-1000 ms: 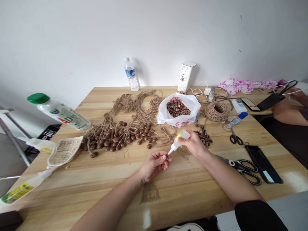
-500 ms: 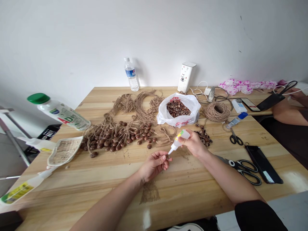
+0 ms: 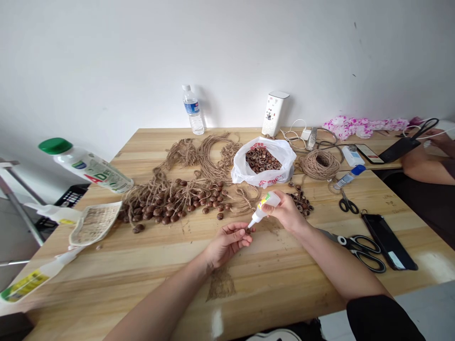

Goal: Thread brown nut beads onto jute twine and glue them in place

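Observation:
Between the thumb and fingers of my left hand [image 3: 230, 242] is a small brown nutshell half [image 3: 248, 230]. My right hand [image 3: 286, 210] grips a white glue bottle [image 3: 269, 203], tilted so its narrow nozzle points down at the shell; whether the tip touches it I cannot tell. Behind my hands a white plastic bag [image 3: 245, 176] holds many more shell halves. Loose shell halves [image 3: 302, 202] lie right of the bottle. To the left, a heap of round brown nuts [image 3: 170, 208] is fixed to twine cords.
Twine bundles [image 3: 213, 151] and a twine coil [image 3: 321, 164] lie farther back. Large scissors [image 3: 362, 248], small scissors [image 3: 348, 203] and a black phone [image 3: 389, 241] are at right. A green-capped bottle [image 3: 95, 166] and shallow tray [image 3: 95, 222] stand left. Another person's arm [image 3: 430, 161] rests far right.
My hands stay almost in place. The fingers of my left hand have shifted slightly around the shell, with the glue nozzle still over it.

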Tool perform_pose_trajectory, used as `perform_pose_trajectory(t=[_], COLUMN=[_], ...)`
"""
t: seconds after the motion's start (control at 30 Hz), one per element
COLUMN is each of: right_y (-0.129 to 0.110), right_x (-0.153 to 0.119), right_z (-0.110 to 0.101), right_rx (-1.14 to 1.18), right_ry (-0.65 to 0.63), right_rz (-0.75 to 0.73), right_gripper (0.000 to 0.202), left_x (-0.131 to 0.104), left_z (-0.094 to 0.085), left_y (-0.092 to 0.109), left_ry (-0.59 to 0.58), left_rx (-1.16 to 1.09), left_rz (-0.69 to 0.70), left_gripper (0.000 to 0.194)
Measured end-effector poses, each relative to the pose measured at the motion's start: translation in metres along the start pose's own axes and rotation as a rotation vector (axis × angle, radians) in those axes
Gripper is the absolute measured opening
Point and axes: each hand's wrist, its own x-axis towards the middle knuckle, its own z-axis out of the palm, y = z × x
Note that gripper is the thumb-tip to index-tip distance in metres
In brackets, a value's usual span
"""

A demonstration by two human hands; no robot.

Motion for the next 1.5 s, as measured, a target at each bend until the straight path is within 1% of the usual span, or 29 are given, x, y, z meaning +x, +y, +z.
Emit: perform_pose_trajectory(t=[0.23,0.47,0.77,1.27,1.5], right_y=[-0.002,-0.002,-0.004,-0.017,-0.017], right_x=[-0.004,-0.004,-0.005,-0.011,-0.011], right_z=[0.000,-0.002,-0.003,0.000,0.000], right_rx=[-0.040,-0.061,-0.067,-0.134,-0.151], right_ry=[-0.037,-0.045,-0.067,-0.064,-0.061], right_rz=[-0.036,-0.059,-0.071,-0.072,-0.083], right_gripper=[0.036,0.037,0.035,0.038,0.038], left_x=[0.000,0.000,0.001,0.002,0.000], left_z=[-0.002,-0.001,-0.001,-0.003,-0.001], left_y=[0.000,0.000,-0.003,-0.004,-0.002], left_ry=[0.017,0.037,-0.004,0.019,0.018], left_rx=[0.013,0.013,-0.019,0.001,-0.010], left_rz=[-0.011,-0.013,0.017,0.020,0.012], left_gripper=[0.025,0.025,0.026,0.025,0.024])
